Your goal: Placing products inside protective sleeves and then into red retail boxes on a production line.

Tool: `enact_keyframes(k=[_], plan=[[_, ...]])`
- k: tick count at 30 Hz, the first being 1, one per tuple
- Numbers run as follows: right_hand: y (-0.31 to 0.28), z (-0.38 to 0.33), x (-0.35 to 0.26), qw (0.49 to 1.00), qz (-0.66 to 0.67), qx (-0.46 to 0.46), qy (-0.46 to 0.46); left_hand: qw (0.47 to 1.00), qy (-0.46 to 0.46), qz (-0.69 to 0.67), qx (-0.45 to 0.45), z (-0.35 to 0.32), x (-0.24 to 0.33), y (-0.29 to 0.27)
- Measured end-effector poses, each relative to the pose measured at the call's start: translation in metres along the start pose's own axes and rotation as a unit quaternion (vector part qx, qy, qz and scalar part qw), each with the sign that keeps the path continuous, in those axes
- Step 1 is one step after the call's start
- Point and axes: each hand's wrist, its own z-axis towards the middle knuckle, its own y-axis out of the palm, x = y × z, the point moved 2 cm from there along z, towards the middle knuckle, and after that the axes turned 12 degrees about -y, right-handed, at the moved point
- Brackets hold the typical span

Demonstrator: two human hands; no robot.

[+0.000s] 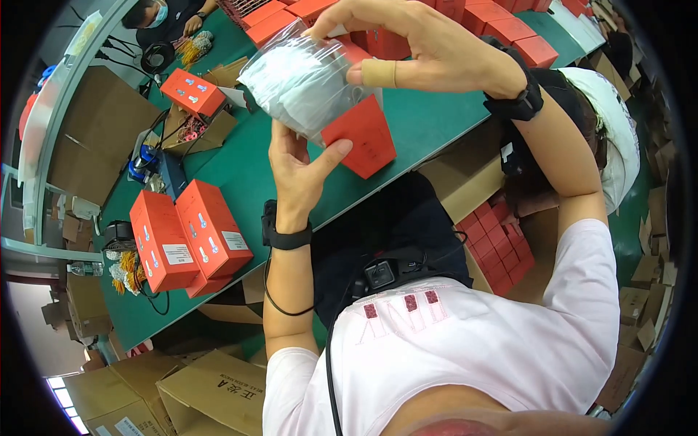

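Observation:
A clear plastic bag [291,78] with white contents is held above the table in front of me. Right against it is a red box [367,138], tilted. My left hand [304,166] grips that box from below, its thumb on the red face and its other fingers partly hidden behind the bag. From the upper right, my right hand [407,47] closes its thumb and fingertips on the bag's clear plastic. A tan bandage [379,73] wraps its thumb. What the white contents are, I cannot tell.
On the green table [269,174] stand labelled red boxes [218,236] and another red box [193,91]. Stacked red boxes [502,33] line the far side. A co-worker [171,22] sits across; another person [607,123] bends beside a carton of red boxes [502,247].

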Motion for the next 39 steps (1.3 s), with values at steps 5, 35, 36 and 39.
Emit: enact_keyframes(k=[5,35,36,39], plan=[[-0.012,0.012,0.002,0.991,-0.072,-0.105,0.035,0.986,0.135,-0.090,0.034,0.030,0.036,0.021],[0.024,-0.082,0.000,0.976,-0.197,0.062,-0.068,0.987,0.036,0.121,-0.104,0.030,0.044,0.016],[0.025,-0.084,0.001,0.970,-0.199,0.100,-0.093,0.986,0.042,0.128,-0.099,0.029,0.042,0.016],[0.026,-0.088,0.000,0.964,-0.227,0.096,-0.102,0.952,0.087,0.264,-0.125,0.036,0.043,0.008]])
